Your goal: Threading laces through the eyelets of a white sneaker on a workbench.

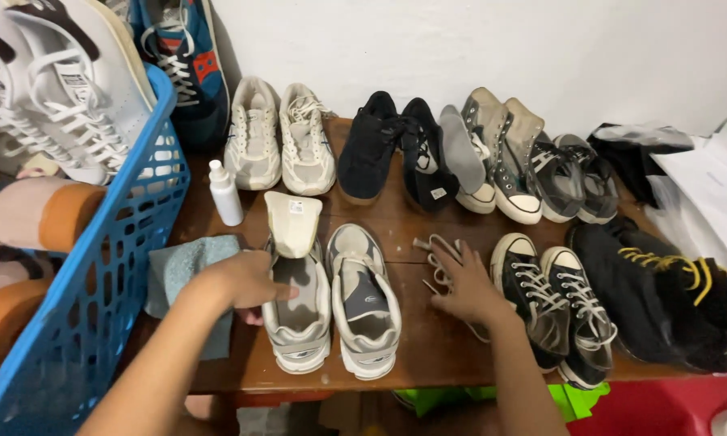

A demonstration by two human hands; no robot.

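On the near edge of the wooden table (412,355), the left hand (242,278) curls around the side of a grey laceless sneaker (297,311), its insole (292,222) lifted. The right hand (464,291) lies spread, fingers on loose shoelaces (440,254). Further left, a blue plastic basket (105,274) holds white sneakers (65,81).

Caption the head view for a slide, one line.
Left hand on a laceless grey sneaker, right hand on loose laces, amid shoes on a wooden table.
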